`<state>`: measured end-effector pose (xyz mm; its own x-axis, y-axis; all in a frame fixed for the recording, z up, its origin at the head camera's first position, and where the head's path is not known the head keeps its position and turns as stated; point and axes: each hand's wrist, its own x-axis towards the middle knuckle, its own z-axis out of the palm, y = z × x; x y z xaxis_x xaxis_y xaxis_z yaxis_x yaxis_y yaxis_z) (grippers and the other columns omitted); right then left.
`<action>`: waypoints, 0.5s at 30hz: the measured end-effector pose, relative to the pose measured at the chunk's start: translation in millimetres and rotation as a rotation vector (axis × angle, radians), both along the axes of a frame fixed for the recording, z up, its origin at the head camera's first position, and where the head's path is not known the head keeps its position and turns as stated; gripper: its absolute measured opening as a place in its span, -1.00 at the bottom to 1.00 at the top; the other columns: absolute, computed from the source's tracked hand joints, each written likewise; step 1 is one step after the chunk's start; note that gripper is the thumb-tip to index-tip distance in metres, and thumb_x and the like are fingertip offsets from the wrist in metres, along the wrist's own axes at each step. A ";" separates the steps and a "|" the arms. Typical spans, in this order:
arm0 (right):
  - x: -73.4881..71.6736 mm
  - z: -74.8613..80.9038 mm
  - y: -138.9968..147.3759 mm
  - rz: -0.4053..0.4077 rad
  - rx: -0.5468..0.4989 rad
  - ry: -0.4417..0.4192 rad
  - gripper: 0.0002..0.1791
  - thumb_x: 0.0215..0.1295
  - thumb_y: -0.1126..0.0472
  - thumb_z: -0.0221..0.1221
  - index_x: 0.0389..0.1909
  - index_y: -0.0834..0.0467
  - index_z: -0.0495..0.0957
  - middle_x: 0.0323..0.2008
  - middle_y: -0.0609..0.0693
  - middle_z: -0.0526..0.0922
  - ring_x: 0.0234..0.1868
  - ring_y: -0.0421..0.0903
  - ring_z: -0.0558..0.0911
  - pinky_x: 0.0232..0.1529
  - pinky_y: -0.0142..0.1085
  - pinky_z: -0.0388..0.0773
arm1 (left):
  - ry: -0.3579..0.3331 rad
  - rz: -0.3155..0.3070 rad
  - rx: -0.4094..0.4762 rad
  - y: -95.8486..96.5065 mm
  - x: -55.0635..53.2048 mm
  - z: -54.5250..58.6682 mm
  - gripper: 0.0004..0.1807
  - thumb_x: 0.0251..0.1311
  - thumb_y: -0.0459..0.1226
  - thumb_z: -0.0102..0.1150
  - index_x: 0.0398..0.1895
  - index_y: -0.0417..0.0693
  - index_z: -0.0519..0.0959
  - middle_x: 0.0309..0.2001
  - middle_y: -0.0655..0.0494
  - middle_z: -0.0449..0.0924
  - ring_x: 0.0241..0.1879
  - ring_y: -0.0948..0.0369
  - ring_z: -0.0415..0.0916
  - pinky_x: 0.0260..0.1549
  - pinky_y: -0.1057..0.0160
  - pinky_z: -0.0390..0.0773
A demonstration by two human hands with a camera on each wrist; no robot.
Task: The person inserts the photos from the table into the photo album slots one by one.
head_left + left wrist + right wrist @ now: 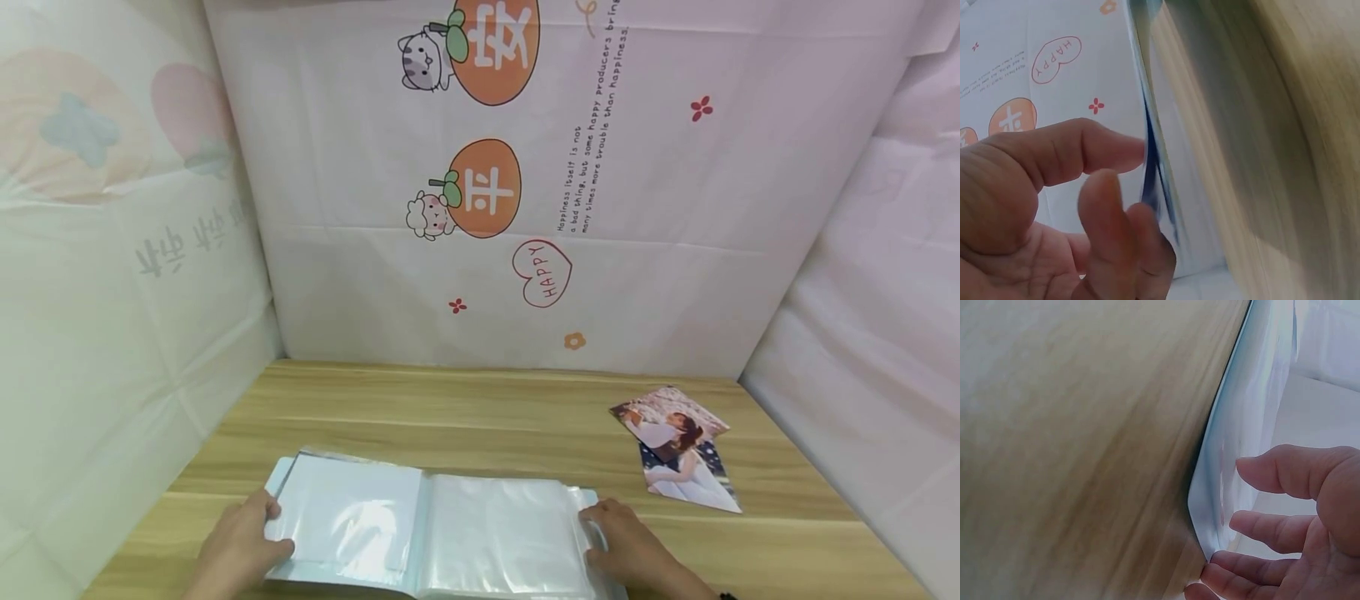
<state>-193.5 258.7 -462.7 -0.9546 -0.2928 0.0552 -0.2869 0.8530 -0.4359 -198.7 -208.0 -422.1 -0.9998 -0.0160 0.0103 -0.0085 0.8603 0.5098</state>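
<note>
A photo album (418,533) with pale blue covers lies spread on the wooden table. Its left page (352,508) shows a white sheet under glossy film, and its right page (498,533) is a translucent sleeve. At the left edge, my left hand (238,537) holds the album's side between thumb and fingers; the left wrist view shows fingertips (1154,240) against the cover's edge. My right hand (628,542) touches the opposite edge. Its fairly straight fingers (1266,528) rest along the sleeve and cover corner in the right wrist view.
Two overlapping photos lie to the album's right: an upper pinkish photo (663,412) and a lower dark one (693,483) with a white dress. Printed white cloth (337,292) walls the table's back and both sides.
</note>
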 end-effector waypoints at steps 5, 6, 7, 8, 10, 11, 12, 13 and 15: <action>-0.4 0.2 1.5 0.026 0.006 0.020 -0.57 -0.11 0.27 0.36 -0.15 0.29 0.53 -0.18 0.12 0.50 -0.15 0.14 0.47 -0.11 0.08 0.42 | -0.051 -0.011 -0.025 -1.6 -1.5 -4.6 -0.57 -0.25 -0.26 0.36 -0.32 -0.32 0.41 -0.42 -0.05 0.41 -0.39 0.03 0.36 -0.41 -0.03 0.43; -0.5 0.1 1.6 0.026 0.008 0.019 -0.57 -0.11 0.27 0.36 -0.14 0.29 0.53 -0.18 0.13 0.49 -0.15 0.14 0.46 -0.11 0.08 0.42 | -0.053 -0.015 -0.029 -1.8 -1.6 -5.6 -0.57 -0.25 -0.26 0.36 -0.33 -0.31 0.41 -0.43 -0.04 0.41 -0.40 0.04 0.36 -0.42 -0.03 0.43; -0.5 0.1 1.7 0.023 0.005 0.016 -0.57 -0.10 0.27 0.36 -0.14 0.29 0.53 -0.18 0.13 0.49 -0.14 0.14 0.46 -0.11 0.08 0.41 | -0.053 -0.018 -0.033 -2.0 -1.5 -6.6 -0.58 -0.25 -0.26 0.36 -0.34 -0.31 0.41 -0.44 -0.04 0.40 -0.41 0.04 0.35 -0.42 -0.02 0.43; -0.7 0.1 1.7 0.019 0.003 0.012 -0.57 -0.10 0.27 0.36 -0.14 0.29 0.53 -0.18 0.12 0.49 -0.14 0.14 0.46 -0.10 0.08 0.41 | -0.053 -0.020 -0.037 -2.0 -1.3 -7.4 -0.59 -0.26 -0.26 0.35 -0.35 -0.30 0.41 -0.44 -0.04 0.40 -0.42 0.04 0.35 -0.43 -0.02 0.43; -0.7 0.1 1.6 0.010 -0.002 0.002 -0.57 -0.10 0.28 0.36 -0.14 0.29 0.53 -0.17 0.12 0.49 -0.14 0.14 0.46 -0.10 0.09 0.41 | -0.047 -0.027 -0.047 -2.0 -1.1 -9.4 -0.59 -0.28 -0.26 0.34 -0.37 -0.30 0.41 -0.46 -0.04 0.39 -0.43 0.04 0.35 -0.44 -0.01 0.42; -0.6 0.0 1.6 0.008 -0.003 -0.001 -0.58 -0.10 0.28 0.35 -0.14 0.29 0.53 -0.17 0.12 0.49 -0.14 0.14 0.46 -0.10 0.09 0.41 | -0.047 -0.032 -0.049 -2.1 -1.0 -10.5 -0.59 -0.28 -0.27 0.34 -0.37 -0.31 0.40 -0.46 -0.04 0.39 -0.44 0.04 0.35 -0.44 -0.01 0.43; -0.5 -0.1 1.5 0.007 0.000 -0.002 -0.58 -0.09 0.28 0.35 -0.14 0.29 0.53 -0.17 0.12 0.49 -0.13 0.13 0.46 -0.10 0.08 0.41 | -0.050 -0.036 -0.051 -2.1 -0.8 -11.5 -0.59 -0.28 -0.27 0.34 -0.37 -0.32 0.40 -0.46 -0.05 0.39 -0.44 0.04 0.35 -0.45 0.00 0.43; -0.4 -0.1 1.6 0.008 0.000 0.001 -0.58 -0.10 0.28 0.35 -0.14 0.29 0.53 -0.18 0.12 0.49 -0.14 0.13 0.46 -0.10 0.08 0.41 | -0.056 -0.036 -0.054 -1.8 -0.9 -12.3 -0.58 -0.28 -0.27 0.34 -0.37 -0.33 0.40 -0.47 -0.05 0.39 -0.45 0.04 0.35 -0.45 0.00 0.43; -0.4 -0.2 1.5 0.016 0.007 0.011 -0.58 -0.10 0.28 0.35 -0.14 0.29 0.53 -0.18 0.12 0.49 -0.14 0.13 0.46 -0.10 0.07 0.41 | -0.070 -0.046 -0.062 -1.4 -1.5 -14.7 -0.57 -0.26 -0.27 0.35 -0.36 -0.38 0.41 -0.46 -0.07 0.41 -0.45 0.04 0.35 -0.44 0.00 0.45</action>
